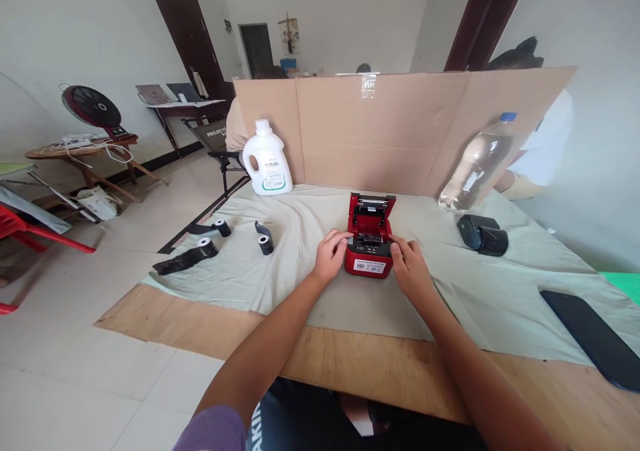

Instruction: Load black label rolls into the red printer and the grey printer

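Note:
A small red printer point(369, 238) stands on the cloth-covered table with its lid raised, showing the dark paper bay. My left hand point(330, 254) grips its left side, fingers curled against the top edge. On the printer's right side rests my right hand point(409, 264), its fingertips reaching the front top. To the left lie three paper rolls in black wrap: the near one point(205, 246), a farther one point(222, 227) and the one closest to the printer point(265, 241).
A white detergent bottle point(267, 160) and a clear plastic bottle point(479, 164) lean by the cardboard screen point(400, 131). A black printer point(483, 234) sits right, a dark phone point(595, 338) near right. Another person sits behind the screen. Fan and tables stand left.

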`<state>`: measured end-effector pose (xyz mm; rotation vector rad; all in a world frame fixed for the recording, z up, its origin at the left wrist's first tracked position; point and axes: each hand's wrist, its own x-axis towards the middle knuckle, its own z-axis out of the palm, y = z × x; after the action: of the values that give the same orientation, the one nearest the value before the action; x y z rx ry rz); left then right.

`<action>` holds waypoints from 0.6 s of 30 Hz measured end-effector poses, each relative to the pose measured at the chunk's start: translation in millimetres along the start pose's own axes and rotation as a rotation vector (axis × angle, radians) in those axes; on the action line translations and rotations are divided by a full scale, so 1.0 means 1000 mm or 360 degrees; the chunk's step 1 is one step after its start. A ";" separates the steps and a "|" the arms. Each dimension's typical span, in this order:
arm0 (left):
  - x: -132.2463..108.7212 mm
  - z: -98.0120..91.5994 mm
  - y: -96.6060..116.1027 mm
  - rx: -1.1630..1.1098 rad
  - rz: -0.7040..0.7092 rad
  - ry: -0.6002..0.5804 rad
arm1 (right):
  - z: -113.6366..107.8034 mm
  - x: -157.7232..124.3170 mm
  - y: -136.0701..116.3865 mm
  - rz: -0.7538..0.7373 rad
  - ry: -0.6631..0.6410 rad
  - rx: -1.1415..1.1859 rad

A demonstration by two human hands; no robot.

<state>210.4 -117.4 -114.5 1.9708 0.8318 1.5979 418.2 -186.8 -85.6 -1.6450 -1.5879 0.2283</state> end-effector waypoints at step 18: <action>0.000 0.002 0.001 0.0029 -0.0275 -0.0073 | 0.028 0.148 -0.048 -0.0288 -0.1441 -0.0996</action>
<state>212.1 -117.8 -114.6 1.8851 0.9731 1.4458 392.2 -48.2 -13.8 -1.9703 -2.6842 0.4570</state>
